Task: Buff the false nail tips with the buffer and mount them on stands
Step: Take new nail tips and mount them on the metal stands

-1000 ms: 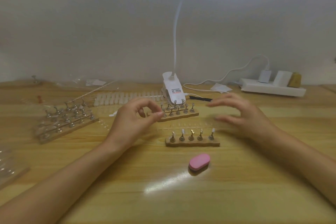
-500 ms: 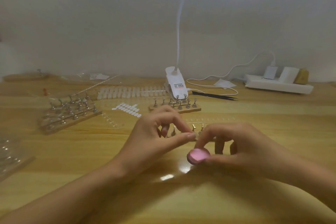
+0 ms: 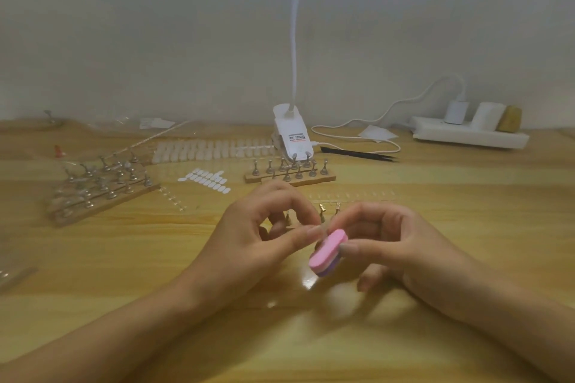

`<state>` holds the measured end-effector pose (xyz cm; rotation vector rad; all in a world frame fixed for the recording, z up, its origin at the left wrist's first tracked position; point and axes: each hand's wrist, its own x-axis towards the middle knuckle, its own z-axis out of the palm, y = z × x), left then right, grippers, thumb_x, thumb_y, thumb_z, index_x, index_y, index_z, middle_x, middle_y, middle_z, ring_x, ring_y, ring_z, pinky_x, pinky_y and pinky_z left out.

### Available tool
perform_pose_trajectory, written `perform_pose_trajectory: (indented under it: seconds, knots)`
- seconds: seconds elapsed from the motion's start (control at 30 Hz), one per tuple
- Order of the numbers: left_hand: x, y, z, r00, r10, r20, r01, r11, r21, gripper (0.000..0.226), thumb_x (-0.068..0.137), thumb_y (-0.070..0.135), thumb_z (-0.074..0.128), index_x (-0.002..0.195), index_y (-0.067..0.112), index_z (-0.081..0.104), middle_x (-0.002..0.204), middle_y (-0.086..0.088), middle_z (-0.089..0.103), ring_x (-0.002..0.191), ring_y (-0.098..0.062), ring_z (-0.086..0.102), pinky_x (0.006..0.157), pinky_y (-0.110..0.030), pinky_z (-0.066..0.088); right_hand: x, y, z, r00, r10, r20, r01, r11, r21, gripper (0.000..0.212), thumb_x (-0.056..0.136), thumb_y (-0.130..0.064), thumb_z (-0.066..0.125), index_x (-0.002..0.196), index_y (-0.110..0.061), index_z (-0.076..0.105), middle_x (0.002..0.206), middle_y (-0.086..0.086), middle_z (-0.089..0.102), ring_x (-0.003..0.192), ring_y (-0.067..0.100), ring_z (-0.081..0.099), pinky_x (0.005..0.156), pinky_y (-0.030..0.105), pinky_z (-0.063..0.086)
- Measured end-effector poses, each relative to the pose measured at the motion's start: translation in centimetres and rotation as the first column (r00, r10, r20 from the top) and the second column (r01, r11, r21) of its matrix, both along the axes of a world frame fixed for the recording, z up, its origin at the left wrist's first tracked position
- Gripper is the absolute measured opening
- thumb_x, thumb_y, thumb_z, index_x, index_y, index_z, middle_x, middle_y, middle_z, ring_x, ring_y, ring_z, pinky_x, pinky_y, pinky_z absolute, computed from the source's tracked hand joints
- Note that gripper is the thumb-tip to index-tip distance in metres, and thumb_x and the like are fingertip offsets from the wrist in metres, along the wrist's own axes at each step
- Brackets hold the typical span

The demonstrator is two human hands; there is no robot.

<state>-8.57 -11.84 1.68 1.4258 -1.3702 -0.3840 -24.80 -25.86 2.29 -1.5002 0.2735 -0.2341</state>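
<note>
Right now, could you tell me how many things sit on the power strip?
3: a white charger at the left, a white block in the middle, a yellowish block at the right.

The left hand (image 3: pixel 258 242) and the right hand (image 3: pixel 401 246) are uncovered. Behind each, the left forearm (image 3: pixel 124 320) and the right forearm (image 3: pixel 497 305) run bare to the lower edge of view. The thumbnails (image 3: pixel 315 230) that show are short, rounded and plain, with a dull natural sheen. The right hand's lower fingers (image 3: pixel 367 281) are blurred.
</note>
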Motion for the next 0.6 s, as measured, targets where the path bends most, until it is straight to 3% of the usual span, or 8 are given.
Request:
perform_pose_trajectory:
  seconds: [0.1,0.23,0.33,0.43,0.53,0.6]
  knots:
    - [-0.19,-0.04,0.04,0.998,-0.023,0.055,0.024,0.999,-0.023,0.010,0.081,0.033,0.072,0.079,0.025,0.067,0.085,0.013,0.058,0.070,-0.005,0.047,0.059,-0.023,0.040,0.08,-0.19,-0.11,0.990,-0.139,0.018,0.137,0.988,0.066,0.022,0.071,-0.017,0.087,0.091,-0.016,0.077,0.096,0.017,0.076,0.078,0.023,0.075,0.057,0.025,0.057]
    - [-0.56,0.01,-0.02,0.997,0.003,0.076,0.002,0.998,-0.064,0.013,0.082,0.034,0.070,0.079,0.022,0.065,0.085,0.008,0.057,0.071,-0.014,0.049,0.058,-0.030,0.041,0.05,0.39,-0.01,1.000,-0.031,-0.004,0.031,0.999,-0.019,0.017,0.075,-0.019,0.084,0.090,-0.016,0.075,0.099,0.018,0.075,0.087,0.026,0.075,0.062,0.024,0.057]
    - [-0.75,-0.05,-0.10,0.998,0.010,0.055,-0.005,0.996,-0.090,0.011,0.082,0.031,0.072,0.078,0.022,0.067,0.085,0.006,0.056,0.071,-0.017,0.049,0.056,-0.025,0.040,-0.01,0.08,-0.16,0.988,-0.153,0.030,0.151,0.986,0.063,0.023,0.068,-0.015,0.089,0.087,-0.015,0.077,0.096,0.019,0.075,0.083,0.026,0.075,0.062,0.024,0.059]
    - [-0.71,-0.03,-0.03,0.999,0.024,0.048,-0.018,0.993,-0.113,0.011,0.082,0.033,0.070,0.078,0.023,0.067,0.085,0.007,0.055,0.072,-0.014,0.050,0.058,-0.019,0.039,0.13,0.35,-0.30,0.998,-0.064,0.015,0.064,0.998,0.003,0.018,0.072,-0.014,0.086,0.087,-0.017,0.076,0.099,0.018,0.076,0.090,0.030,0.074,0.071,0.031,0.062]
    - [-0.90,-0.05,-0.17,0.998,0.013,0.068,-0.006,0.995,-0.101,0.011,0.083,0.031,0.073,0.078,0.022,0.068,0.085,0.005,0.054,0.071,-0.015,0.049,0.058,-0.018,0.038,0.14,0.19,-0.46,0.984,-0.172,0.050,0.169,0.984,0.059,0.023,0.066,-0.013,0.089,0.085,-0.016,0.077,0.096,0.016,0.076,0.086,0.023,0.075,0.069,0.026,0.060]
    - [-0.91,-0.08,-0.17,0.999,0.023,0.048,-0.017,0.994,-0.110,0.009,0.083,0.027,0.074,0.077,0.023,0.068,0.085,0.005,0.054,0.071,-0.015,0.049,0.059,-0.018,0.038,0.10,0.29,-0.36,0.990,-0.138,0.042,0.135,0.989,0.060,0.023,0.066,-0.013,0.090,0.085,-0.016,0.076,0.097,0.018,0.075,0.086,0.026,0.075,0.068,0.027,0.060]
